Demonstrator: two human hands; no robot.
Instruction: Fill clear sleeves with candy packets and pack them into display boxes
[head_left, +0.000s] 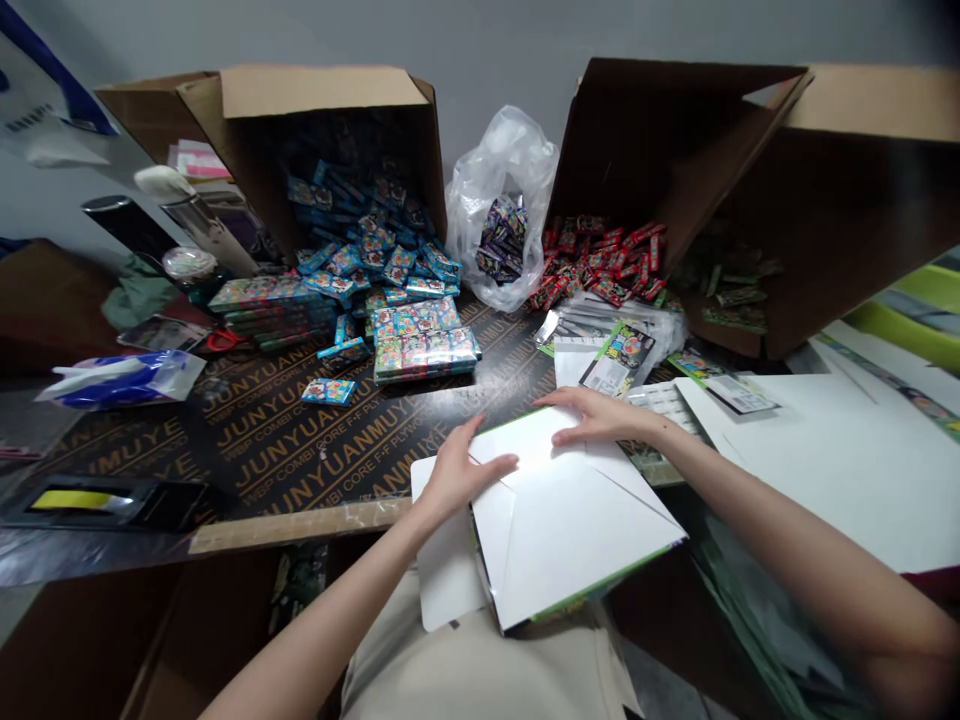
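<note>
A cardboard box [570,530], its plain white face up and coloured print along its green edges, rests at the table's front edge over my lap. My left hand [459,468] grips its left far corner, thumb on the white face, fingers at the side. On the far edge is my right hand [600,417], thumb on top, the fingertips partly hidden. A white flap [442,570] sticks out at the left. Beyond my hands lie stacked packs of blue wrapped sweets [424,350] and a printed black card [619,358].
Tipped cartons hold loose blue packets [375,250], red packets [600,262] and green packets [739,290]. Between them stands a clear plastic bag [499,150] of dark packets. White card sheets [847,460] lie at right. A tape dispenser [112,503] sits at the left front edge.
</note>
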